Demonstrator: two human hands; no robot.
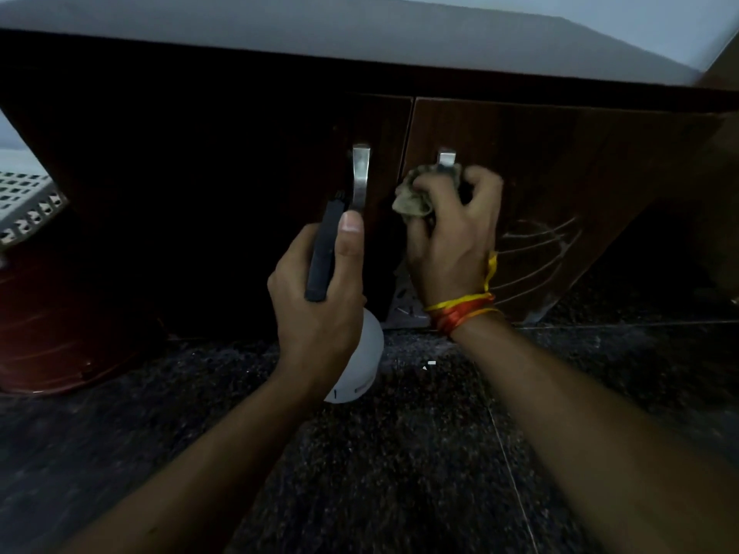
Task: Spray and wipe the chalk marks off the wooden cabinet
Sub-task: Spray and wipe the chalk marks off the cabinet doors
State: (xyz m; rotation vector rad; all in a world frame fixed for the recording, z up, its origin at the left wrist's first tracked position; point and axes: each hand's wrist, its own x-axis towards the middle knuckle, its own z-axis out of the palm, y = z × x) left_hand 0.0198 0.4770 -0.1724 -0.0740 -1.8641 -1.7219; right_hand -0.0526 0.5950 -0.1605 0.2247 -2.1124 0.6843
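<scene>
Both forearms enter from the bottom of the frame over dark speckled floor (pixel 400 453). Left hand (pixel 316 297), centre frame, fingers curled round the dark trigger head of a spray bottle (pixel 362 361), thumb lying up along it; white bottle body hangs below the fist. Right hand (pixel 452 241), just right of centre, red-and-yellow thread at the wrist, clutches a crumpled cloth (pixel 416 193) bunched against the right door of the wooden cabinet (pixel 560 153), beside the right metal handle (pixel 446 157). Left handle (pixel 361 173) sits just above the left thumb. Chalk marks (pixel 536 249), curved white lines, clearly remain on the right door, right of the wiping hand, toward its lower part. Judgement: cleaning is only partly done, those arcs need spray and wiping. Left door too dark to check. Red tub (pixel 60 325) lower left.
</scene>
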